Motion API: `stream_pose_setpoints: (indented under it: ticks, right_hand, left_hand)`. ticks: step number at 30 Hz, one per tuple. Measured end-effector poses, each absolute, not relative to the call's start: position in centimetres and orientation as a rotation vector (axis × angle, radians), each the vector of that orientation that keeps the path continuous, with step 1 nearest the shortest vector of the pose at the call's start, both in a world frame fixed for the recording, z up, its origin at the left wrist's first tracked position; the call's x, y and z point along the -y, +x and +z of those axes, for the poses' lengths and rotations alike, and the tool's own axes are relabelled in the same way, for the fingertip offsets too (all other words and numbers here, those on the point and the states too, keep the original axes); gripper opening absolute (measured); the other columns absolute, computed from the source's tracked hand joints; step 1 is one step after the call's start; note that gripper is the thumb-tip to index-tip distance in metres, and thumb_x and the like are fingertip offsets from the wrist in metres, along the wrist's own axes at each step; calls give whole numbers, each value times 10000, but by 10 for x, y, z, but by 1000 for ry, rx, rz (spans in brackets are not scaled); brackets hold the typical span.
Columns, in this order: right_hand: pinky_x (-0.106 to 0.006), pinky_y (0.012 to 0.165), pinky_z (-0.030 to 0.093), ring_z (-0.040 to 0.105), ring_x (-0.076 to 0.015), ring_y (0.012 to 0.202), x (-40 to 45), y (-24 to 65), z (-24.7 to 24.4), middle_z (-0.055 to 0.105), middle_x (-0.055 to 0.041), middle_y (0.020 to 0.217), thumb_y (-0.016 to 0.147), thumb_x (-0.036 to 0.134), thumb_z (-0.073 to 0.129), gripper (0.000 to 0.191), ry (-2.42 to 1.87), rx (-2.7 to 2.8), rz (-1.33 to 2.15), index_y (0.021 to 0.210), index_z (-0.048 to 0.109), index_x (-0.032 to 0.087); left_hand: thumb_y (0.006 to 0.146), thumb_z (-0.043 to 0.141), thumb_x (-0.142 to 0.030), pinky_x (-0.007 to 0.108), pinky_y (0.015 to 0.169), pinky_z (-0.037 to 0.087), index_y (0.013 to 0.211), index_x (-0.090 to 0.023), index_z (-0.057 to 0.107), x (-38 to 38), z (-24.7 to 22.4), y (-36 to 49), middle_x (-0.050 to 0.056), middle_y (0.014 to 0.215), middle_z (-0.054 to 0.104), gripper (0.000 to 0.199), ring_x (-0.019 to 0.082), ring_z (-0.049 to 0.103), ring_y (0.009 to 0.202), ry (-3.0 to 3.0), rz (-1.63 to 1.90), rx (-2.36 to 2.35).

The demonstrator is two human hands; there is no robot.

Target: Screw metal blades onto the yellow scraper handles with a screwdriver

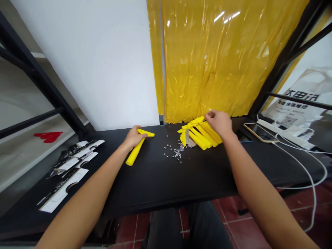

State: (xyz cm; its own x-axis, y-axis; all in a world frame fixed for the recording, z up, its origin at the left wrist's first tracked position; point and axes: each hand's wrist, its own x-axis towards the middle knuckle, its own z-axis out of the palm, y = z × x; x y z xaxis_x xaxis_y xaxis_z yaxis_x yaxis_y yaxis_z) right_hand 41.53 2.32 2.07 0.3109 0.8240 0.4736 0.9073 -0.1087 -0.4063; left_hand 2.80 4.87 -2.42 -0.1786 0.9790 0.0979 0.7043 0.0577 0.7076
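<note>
**Q:** ok, what are the hands actually doing in this shot?

**A:** They're well apart. The left hand [133, 137] is clamped on a yellow plastic T-shaped piece [135, 149], gripping up by the crossbar, with the long handle angled down and back toward the person. The right hand [218, 123] is at the far end of a heap of yellow plastic bars [199, 135], with its fingers curled down at the top of the heap. Can't tell if it's pinching a piece or just touching.

**Q:** anything between them?

**A:** Yep, a scatter of small silver screws [176, 150], just left of the heap. There's also a flat grey-tan strip [190, 142] poking out of the heap, too small to make out. All of it sits on a black surface [160, 183].

**Q:** and further out?

**A:** Left of the left hand, black-and-white card packaging [70, 169] lies in overlapping rows. Right of the right hand there's a smartphone [260, 133], a white power strip [284, 133] and a white cable [308, 173]. A shiny yellow plastic sheet [207, 58] hangs ahead of the hands. Below them are dark trousers [189, 224] and red floor tiles [246, 231].
</note>
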Motion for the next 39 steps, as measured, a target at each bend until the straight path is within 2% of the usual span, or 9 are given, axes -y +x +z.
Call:
stream_pose_setpoints:
  ticks: [4, 7, 9, 13, 17, 22, 28, 34, 39]
  right_hand:
    - [-440, 782, 522, 691, -379, 1029, -33, 484, 11, 733, -227, 1133, 853, 451, 596, 436, -2199, 1242, -117, 1142, 772, 175]
    - [-451, 754, 523, 691, -412, 1020, -35, 505, 3, 705, -303, 1155, 816, 487, 645, 525, -2285, 1232, -18, 1122, 767, 79]
    - [-438, 747, 516, 694, -410, 1021, -36, 504, 3, 714, -293, 1148, 818, 480, 643, 511, -2292, 1256, -20, 1107, 772, 79]
    - [-382, 777, 500, 700, -348, 1033, -36, 475, 9, 767, -176, 1090, 870, 460, 595, 406, -2108, 1539, -83, 1088, 792, 180]
    - [-359, 765, 495, 696, -321, 999, -30, 440, 12, 778, -123, 1049, 857, 535, 608, 405, -2007, 1836, -137, 1049, 805, 238]
    - [-354, 733, 482, 699, -308, 945, -23, 412, 8, 767, -130, 1005, 846, 531, 621, 383, -2064, 1947, -212, 1028, 798, 244]
    - [-392, 751, 502, 703, -344, 981, -22, 396, 1, 752, -161, 1053, 830, 526, 635, 392, -2126, 1970, -182, 1027, 772, 215]
    - [-456, 835, 515, 688, -392, 1083, -24, 414, 4, 716, -215, 1169, 839, 483, 645, 453, -2300, 1716, -158, 1176, 731, 192]
    - [-470, 865, 513, 678, -403, 1107, -24, 420, 5, 712, -209, 1192, 808, 504, 666, 486, -2363, 1695, -102, 1166, 749, 186]
  left_hand:
    - [689, 824, -454, 355, 827, 524, 1454, -164, 440, -50, -20, 18, 133, 1144, 693, 904, 310, 682, 1025, 1850, 615, -2011]
    - [707, 797, -461, 389, 870, 507, 1482, -156, 431, -48, -17, 15, 169, 1208, 681, 909, 351, 664, 1084, 1945, 466, -2040]
    - [739, 763, -456, 395, 893, 499, 1448, -158, 493, -48, -16, 13, 185, 1258, 666, 815, 358, 656, 1108, 1987, 420, -2049]
    - [777, 720, -464, 396, 909, 495, 1366, -208, 611, -50, -18, 7, 170, 1323, 642, 652, 354, 639, 1145, 2097, 376, -2034]
    - [804, 691, -454, 391, 934, 485, 1346, -262, 649, -51, -22, 4, 143, 1320, 645, 577, 350, 637, 1154, 2124, 361, -2042]
    - [814, 678, -411, 430, 1005, 444, 1343, -278, 654, -48, -22, 7, 154, 1365, 604, 545, 387, 571, 1254, 2132, 330, -2091]
    - [820, 662, -484, 433, 965, 464, 1451, -188, 497, -40, -15, 12, 224, 1376, 579, 717, 400, 573, 1253, 2056, 292, -2209]
    - [836, 652, -461, 411, 909, 479, 1293, -178, 576, -39, -10, 10, 201, 1309, 646, 543, 383, 630, 1174, 2056, 211, -2187]
    - [825, 673, -445, 399, 875, 479, 1309, -191, 566, -43, -13, 9, 189, 1289, 664, 557, 378, 636, 1156, 2031, 212, -2216]
